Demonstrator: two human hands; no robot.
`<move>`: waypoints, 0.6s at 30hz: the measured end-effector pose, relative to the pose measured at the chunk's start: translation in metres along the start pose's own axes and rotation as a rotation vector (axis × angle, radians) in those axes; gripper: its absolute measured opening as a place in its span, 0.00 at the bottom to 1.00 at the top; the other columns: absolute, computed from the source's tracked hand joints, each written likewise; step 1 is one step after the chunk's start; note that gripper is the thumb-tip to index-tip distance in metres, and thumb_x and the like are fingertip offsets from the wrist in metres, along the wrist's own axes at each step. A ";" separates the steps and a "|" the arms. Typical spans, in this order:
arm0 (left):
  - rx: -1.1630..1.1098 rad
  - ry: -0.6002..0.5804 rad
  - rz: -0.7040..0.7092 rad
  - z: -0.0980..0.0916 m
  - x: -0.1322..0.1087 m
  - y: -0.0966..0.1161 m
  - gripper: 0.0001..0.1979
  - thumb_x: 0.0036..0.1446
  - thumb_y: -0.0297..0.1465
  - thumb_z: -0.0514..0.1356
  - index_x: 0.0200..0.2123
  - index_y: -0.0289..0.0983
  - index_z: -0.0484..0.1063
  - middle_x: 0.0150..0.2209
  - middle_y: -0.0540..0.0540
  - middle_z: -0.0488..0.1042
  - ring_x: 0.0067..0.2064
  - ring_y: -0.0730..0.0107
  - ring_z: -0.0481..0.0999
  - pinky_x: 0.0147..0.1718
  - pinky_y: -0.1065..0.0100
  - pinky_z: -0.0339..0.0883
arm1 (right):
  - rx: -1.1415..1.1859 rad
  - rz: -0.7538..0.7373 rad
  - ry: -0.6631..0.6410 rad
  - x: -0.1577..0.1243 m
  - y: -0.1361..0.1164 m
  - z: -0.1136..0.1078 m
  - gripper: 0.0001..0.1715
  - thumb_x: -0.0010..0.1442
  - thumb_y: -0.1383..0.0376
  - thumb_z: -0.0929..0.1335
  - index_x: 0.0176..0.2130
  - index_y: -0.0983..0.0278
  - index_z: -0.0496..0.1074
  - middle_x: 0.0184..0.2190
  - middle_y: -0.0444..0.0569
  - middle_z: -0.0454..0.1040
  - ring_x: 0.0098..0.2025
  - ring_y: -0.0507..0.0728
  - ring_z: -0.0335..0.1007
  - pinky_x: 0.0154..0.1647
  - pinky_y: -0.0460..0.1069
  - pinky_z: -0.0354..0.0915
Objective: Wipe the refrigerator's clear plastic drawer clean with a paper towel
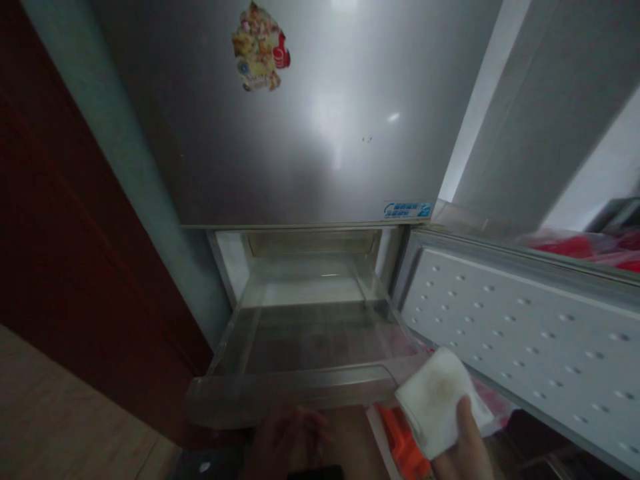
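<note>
A folded white cloth [440, 400] with a brownish stain is in my right hand [467, 443] at the lower right, the thumb on top of it. My left hand [293, 433] is at the bottom centre, dim and seen partly through the clear front of a pulled-out drawer [295, 393]; what its fingers hold, if anything, I cannot make out. The transparent drawer extends from the lower compartment of a silver fridge [310, 153]. No items show inside the drawer.
The lower fridge door [500, 327], dimpled white inside, stands open on the right. An orange object [403, 443] lies below the cloth. Pink and red plastic bags [575, 245] are behind the door. A dark red wooden panel [85, 233] stands on the left.
</note>
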State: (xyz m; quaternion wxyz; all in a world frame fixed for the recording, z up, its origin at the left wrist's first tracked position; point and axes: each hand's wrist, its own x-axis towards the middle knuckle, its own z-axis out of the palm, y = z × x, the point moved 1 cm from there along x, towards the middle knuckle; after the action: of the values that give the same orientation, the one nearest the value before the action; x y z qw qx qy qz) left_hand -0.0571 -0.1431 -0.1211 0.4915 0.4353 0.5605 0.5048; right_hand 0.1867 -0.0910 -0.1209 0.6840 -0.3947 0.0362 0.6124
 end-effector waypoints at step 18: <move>-0.127 0.099 -0.045 0.006 0.010 0.035 0.31 0.45 0.60 0.56 0.17 0.38 0.76 0.21 0.43 0.77 0.27 0.63 0.76 0.32 0.66 0.70 | 0.005 -0.049 0.024 0.002 -0.005 0.019 0.32 0.59 0.54 0.68 0.59 0.61 0.63 0.37 0.45 0.80 0.33 0.52 0.77 0.53 0.50 0.67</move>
State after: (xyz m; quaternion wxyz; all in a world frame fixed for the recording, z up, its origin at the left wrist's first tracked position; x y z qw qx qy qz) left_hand -0.0533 -0.1284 -0.0880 0.5011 0.3648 0.5607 0.5490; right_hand 0.1828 -0.0784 -0.1064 0.6993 -0.4011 0.0360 0.5906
